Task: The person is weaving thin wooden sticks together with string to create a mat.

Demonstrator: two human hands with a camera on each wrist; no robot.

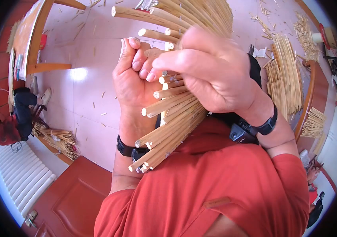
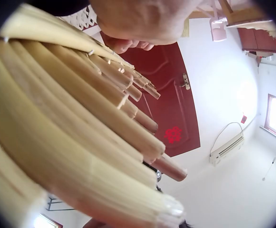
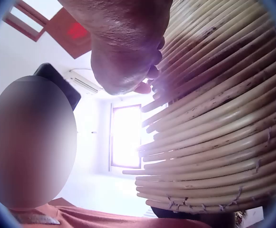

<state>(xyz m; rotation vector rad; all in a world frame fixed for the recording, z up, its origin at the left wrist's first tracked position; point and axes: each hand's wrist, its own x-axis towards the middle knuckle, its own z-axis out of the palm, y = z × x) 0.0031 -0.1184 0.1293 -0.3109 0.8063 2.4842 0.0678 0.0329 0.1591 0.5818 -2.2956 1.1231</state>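
A curved mat of pale reed stalks (image 1: 172, 112) stands between my two hands, its cut ends facing left. Thread stitches (image 3: 204, 207) run across the stalks in the right wrist view. My left hand (image 1: 137, 75) is palm up beside the cut ends, fingers curled in toward the palm. Close against it is my right hand (image 1: 220, 73), blurred, fingers bent, with its foremost fingertip at the left fingers. In the right wrist view, the right hand (image 3: 123, 47) overlaps the stalk ends. I cannot tell what the fingers of either hand hold.
Bundled stalks (image 1: 285, 79) lie on the floor at right, with more stalks (image 1: 314, 122) near a wooden edge. Another bundle (image 1: 58, 142) lies at lower left. A wooden table (image 1: 38, 35) stands at upper left; a seated person (image 1: 8, 122) is below it. Stalk scraps litter the floor.
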